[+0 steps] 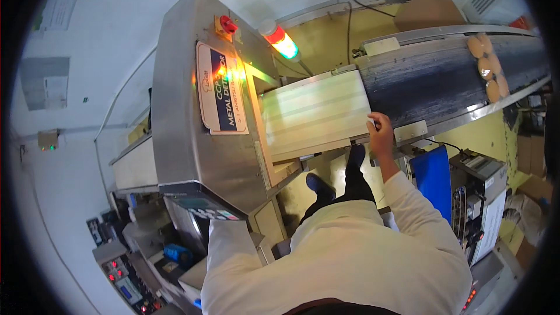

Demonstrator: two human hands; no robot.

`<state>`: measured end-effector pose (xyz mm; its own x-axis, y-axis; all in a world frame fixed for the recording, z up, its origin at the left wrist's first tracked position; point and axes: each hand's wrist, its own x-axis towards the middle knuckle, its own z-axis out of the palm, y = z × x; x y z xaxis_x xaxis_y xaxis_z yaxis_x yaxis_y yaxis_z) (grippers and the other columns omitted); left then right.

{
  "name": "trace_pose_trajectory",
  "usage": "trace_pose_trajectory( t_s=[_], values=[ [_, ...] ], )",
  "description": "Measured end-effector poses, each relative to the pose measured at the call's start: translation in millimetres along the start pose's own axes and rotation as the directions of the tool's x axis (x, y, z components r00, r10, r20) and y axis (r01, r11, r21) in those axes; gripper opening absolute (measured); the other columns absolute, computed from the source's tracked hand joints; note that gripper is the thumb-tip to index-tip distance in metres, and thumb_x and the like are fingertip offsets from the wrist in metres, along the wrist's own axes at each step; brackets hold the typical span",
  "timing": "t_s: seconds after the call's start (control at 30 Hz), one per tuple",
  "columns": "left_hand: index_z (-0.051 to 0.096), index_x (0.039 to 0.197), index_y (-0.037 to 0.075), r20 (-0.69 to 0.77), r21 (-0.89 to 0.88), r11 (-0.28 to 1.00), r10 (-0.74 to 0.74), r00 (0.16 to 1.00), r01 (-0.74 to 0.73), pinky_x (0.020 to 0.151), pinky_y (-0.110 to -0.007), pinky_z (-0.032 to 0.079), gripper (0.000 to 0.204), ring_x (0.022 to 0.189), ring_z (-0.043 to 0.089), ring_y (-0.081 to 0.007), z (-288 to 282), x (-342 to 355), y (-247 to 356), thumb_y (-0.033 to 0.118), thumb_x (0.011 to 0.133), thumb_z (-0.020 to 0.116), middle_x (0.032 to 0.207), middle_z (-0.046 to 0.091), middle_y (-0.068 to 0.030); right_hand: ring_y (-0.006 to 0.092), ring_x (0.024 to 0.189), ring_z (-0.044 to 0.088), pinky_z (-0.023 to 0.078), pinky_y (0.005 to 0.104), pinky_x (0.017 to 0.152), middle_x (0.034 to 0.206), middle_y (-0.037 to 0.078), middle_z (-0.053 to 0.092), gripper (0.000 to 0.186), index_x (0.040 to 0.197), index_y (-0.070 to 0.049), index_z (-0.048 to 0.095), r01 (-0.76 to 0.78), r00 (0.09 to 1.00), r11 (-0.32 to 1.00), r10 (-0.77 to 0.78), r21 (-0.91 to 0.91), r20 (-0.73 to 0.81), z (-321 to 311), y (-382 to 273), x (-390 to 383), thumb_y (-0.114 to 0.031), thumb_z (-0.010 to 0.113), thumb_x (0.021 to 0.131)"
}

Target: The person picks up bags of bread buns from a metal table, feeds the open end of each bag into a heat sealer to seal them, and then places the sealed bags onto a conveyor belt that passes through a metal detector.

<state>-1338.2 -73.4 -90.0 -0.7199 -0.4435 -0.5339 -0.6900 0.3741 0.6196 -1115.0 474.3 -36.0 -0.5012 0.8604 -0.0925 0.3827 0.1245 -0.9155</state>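
My right hand [380, 132] is at the near right corner of the white conveyor belt [315, 111], beside the gap before the dark belt [420, 79]. Its fingers are loosely bent and a little apart, and I see nothing held in them. A pale sleeve [230, 245] covers my left arm, which reaches up to the control panel [213, 213] of the steel metal detector [186, 99]. The left hand itself is hidden there. On the far right of the dark belt lies a row of round, tan, flat pieces [485, 68], some with a shiny wrapping.
A signal lamp [280, 38] glows behind the detector, near a red rotary switch [227, 24]. To my right stand a blue panel [433, 181] and an equipment box [481, 178]. More equipment with red lights [119, 271] is at lower left. My shoes [321, 185] show below the belt.
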Motion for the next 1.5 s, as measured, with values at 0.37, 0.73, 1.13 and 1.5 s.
trace_pose_trajectory(
  t_s=[0.37, 0.73, 1.13, 1.5],
  values=[
    [0.052, 0.117, 0.005, 0.082, -0.097, 0.994, 0.05, 0.995, -0.042, 0.071, -0.033, 0.048, 0.037, 0.088, 0.059, -0.02, 16, 32, -24, 0.014, 0.082, 0.064, 0.106, 0.059, -0.0101, 0.0209, 0.093, 0.059, 0.046, 0.0328, 0.08, 0.099, 0.008, 0.062, 0.019, 0.099, -0.007, 0.064, -0.028, 0.99, 0.997, 0.017, -0.075, -0.138, -20, 13, -39, -0.008, 0.063, 0.081],
    [0.048, 0.12, 0.004, 0.15, 0.109, 0.975, 0.175, 0.973, -0.192, 0.076, -0.032, 0.047, 0.044, 0.092, 0.055, -0.0204, 3, -30, -80, 0.009, 0.08, 0.067, 0.109, 0.055, -0.0119, 0.0224, 0.092, 0.064, 0.05, 0.0317, 0.079, 0.099, 0.012, 0.066, 0.023, 0.101, -0.003, 0.064, -0.005, 0.982, 1.0, 0.004, 0.004, 0.191, 125, 0, -19, -0.015, 0.065, 0.081],
    [0.047, 0.117, 0.004, 0.494, 0.474, 0.783, 0.141, 0.858, -0.402, 0.075, -0.033, 0.048, 0.045, 0.088, 0.056, -0.0227, 41, -129, -158, 0.012, 0.079, 0.071, 0.104, 0.056, -0.0116, 0.0322, 0.073, 0.061, 0.048, 0.0375, 0.069, 0.074, 0.014, 0.061, 0.012, 0.078, -0.005, 0.064, 0.056, 0.916, 0.993, -0.009, 0.105, -0.402, 17, 64, 85, -0.017, 0.061, 0.081],
    [0.054, 0.116, 0.0, 0.776, 0.482, 0.595, 0.05, 0.629, -0.643, 0.077, -0.037, 0.05, 0.045, 0.088, 0.063, -0.0255, 98, -100, -119, 0.024, 0.081, 0.066, 0.097, 0.065, -0.0177, 0.0348, 0.107, 0.056, 0.043, 0.0394, 0.094, 0.112, 0.018, 0.061, 0.033, 0.114, -0.003, 0.058, 0.098, 0.461, 0.984, -0.177, -0.148, -0.87, -232, 88, 92, -0.022, 0.059, 0.087]
  ],
)
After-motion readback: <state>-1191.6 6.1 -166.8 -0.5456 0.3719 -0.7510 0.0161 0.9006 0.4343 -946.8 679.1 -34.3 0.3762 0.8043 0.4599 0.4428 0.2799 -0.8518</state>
